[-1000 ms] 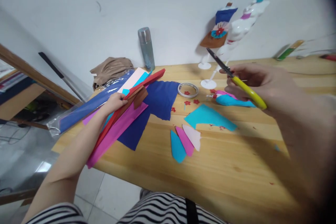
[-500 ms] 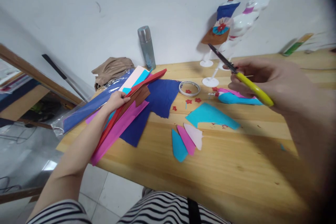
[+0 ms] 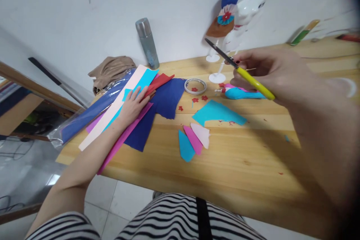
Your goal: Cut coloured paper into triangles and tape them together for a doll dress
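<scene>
My left hand (image 3: 135,105) lies flat on a pile of coloured crepe-like sheets, its fingers spread. Under and around it are a pale pink strip (image 3: 112,105), a bright blue sheet (image 3: 146,79), a red sheet (image 3: 161,81) and a magenta sheet (image 3: 128,132). Dark blue fabric (image 3: 170,97) lies beneath the pile. My right hand (image 3: 270,67) is raised over the table's right side, gripping yellow-handled scissors (image 3: 254,82) whose dark blades point up and left. Between the hands lie a larger blue piece (image 3: 219,113) and small cut pieces: blue (image 3: 185,148), magenta (image 3: 193,140) and pale pink (image 3: 201,134).
Small white mannequins (image 3: 249,7) on round stands are at the back; one wears blue and brown (image 3: 221,26). A flask (image 3: 147,43) stands by the wall. A tape roll (image 3: 194,93) lies near red flowers (image 3: 204,98). Brown cloth (image 3: 111,69) and a plastic-wrapped blue roll (image 3: 95,107) lie left.
My left hand has let go of the gathered red and brown sheets and now rests flat on the pile. More of the pale pink strip shows. The view has shifted slightly; the scissors stay held.
</scene>
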A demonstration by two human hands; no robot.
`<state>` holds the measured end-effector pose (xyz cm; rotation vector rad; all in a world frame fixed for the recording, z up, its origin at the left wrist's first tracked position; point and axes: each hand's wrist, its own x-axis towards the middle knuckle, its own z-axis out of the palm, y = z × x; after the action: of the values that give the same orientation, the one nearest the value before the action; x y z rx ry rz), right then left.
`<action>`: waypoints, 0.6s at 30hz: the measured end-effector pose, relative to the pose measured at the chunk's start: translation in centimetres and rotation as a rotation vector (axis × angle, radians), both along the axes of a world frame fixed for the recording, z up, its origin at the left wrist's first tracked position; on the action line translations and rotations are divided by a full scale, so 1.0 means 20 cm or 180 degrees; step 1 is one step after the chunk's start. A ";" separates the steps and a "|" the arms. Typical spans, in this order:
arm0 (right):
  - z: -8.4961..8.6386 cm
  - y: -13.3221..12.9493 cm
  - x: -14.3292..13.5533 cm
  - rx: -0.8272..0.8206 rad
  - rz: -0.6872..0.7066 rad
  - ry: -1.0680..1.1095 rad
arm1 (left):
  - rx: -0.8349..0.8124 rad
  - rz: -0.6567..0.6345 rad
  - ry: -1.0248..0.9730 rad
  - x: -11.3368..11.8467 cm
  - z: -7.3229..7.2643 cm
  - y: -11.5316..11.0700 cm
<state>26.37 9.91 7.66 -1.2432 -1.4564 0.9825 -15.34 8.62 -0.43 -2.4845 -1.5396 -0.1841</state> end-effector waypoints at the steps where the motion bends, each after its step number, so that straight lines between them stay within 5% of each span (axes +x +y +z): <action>1: 0.01 0.00 -0.01 -0.0128 -0.0050 0.0028 | 0.0011 -0.0029 0.0129 0.02 0.00 0.00; 6: 0.02 -0.02 -0.01 -0.0109 -0.0059 0.0035 | 0.0390 0.0251 0.0233 0.08 0.04 -0.01; 12: 0.03 -0.02 -0.01 -0.0022 0.0075 0.0127 | 0.0212 0.0635 0.0022 -0.02 0.13 0.08; 18: 0.05 -0.03 -0.05 -0.0093 0.0043 0.0331 | -0.0530 0.0993 -0.1843 -0.16 0.33 0.13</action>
<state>25.42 9.22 8.64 -1.1867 -1.3758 1.0653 -18.52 11.26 6.17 -2.3853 -2.2194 -0.8090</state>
